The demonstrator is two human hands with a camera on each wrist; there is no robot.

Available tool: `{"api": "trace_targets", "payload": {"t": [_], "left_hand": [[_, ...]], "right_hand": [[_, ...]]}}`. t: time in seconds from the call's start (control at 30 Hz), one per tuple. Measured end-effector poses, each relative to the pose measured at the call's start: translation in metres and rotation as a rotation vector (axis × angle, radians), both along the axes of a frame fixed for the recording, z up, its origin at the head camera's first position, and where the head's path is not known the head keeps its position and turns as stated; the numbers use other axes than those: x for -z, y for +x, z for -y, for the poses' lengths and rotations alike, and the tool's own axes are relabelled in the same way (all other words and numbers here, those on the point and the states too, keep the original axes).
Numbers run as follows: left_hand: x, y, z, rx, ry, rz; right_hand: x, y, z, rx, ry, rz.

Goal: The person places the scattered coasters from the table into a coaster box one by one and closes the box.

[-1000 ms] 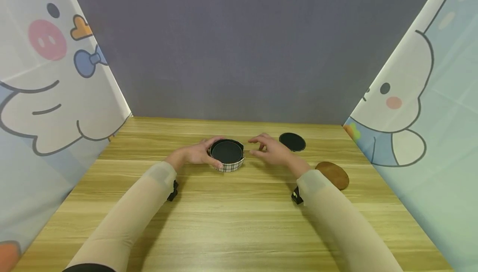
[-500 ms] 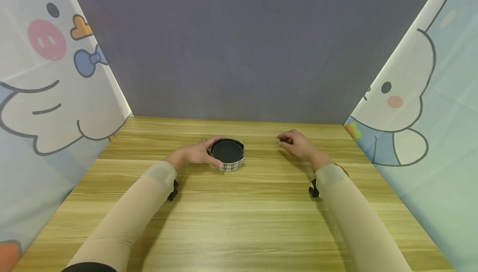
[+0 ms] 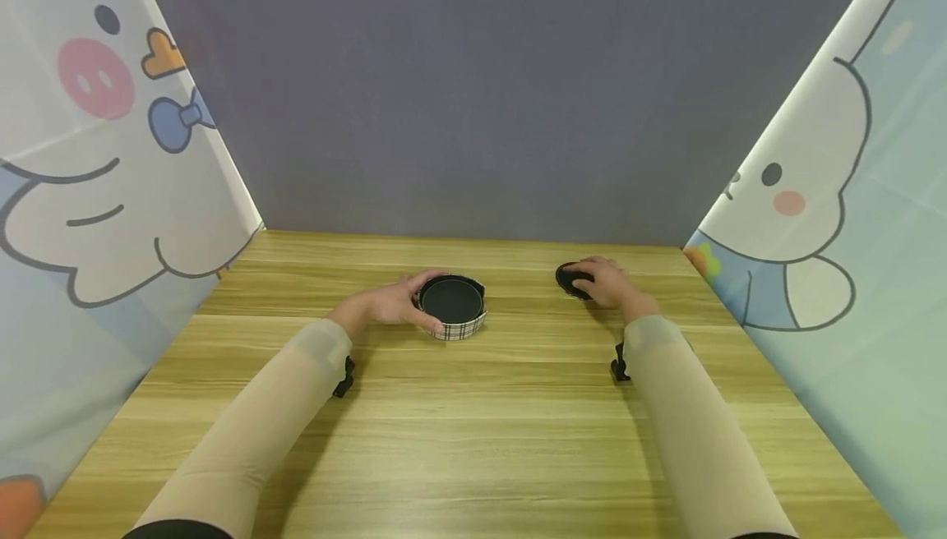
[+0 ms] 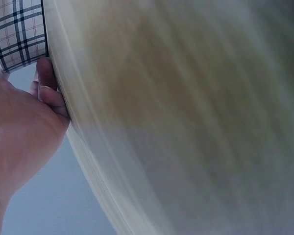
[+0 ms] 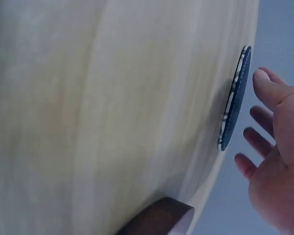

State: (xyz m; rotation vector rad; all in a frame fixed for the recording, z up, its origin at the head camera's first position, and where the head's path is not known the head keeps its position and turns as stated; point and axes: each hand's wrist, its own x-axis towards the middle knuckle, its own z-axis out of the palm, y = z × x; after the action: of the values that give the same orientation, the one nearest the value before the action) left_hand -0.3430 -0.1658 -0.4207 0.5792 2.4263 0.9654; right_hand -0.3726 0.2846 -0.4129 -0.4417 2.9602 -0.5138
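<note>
My left hand (image 3: 388,303) grips the left side of a round coaster holder (image 3: 464,330) with a plaid wall, thumb in front and fingers behind. A black round coaster (image 3: 451,299) lies inside it; how many are stacked there I cannot tell. In the left wrist view the plaid wall of the holder (image 4: 19,36) stands beside the fingers. Farther right, my right hand (image 3: 608,283) hovers over a loose black coaster (image 3: 568,278) lying on the table. The right wrist view shows that coaster (image 5: 235,100) with a plaid edge, apart from the loosely bent fingers.
A wooden table (image 3: 459,424) carries everything. Low in the right wrist view is a brown curved piece (image 5: 157,215); the right sleeve hides most of it from the head view. A grey wall (image 3: 473,95) rises behind, with cartoon-printed sheets at both sides.
My right hand has moved away from the holder, rightward to the loose black coaster, and its fingers now stand over it. The left hand and the holder have stayed in place.
</note>
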Motion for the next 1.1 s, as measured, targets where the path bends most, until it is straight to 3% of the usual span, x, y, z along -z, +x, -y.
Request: {"api": "trace_targets", "payload": {"t": [0.43,0.73,1.1], "left_hand": [[-0.002,-0.005,-0.001,0.009,0.000,-0.015],[-0.003,-0.005,0.002,0.005,0.020,-0.001],[0.002,-0.002,0.001,0.004,0.021,0.012]], "right_hand": [[0.000,-0.003,-0.003,0.047,-0.062,0.105],[-0.004,0.002,0.003,-0.025,-0.021,0.133],[0.001,0.023,0.001,-0.093,-0.008,0.143]]}}
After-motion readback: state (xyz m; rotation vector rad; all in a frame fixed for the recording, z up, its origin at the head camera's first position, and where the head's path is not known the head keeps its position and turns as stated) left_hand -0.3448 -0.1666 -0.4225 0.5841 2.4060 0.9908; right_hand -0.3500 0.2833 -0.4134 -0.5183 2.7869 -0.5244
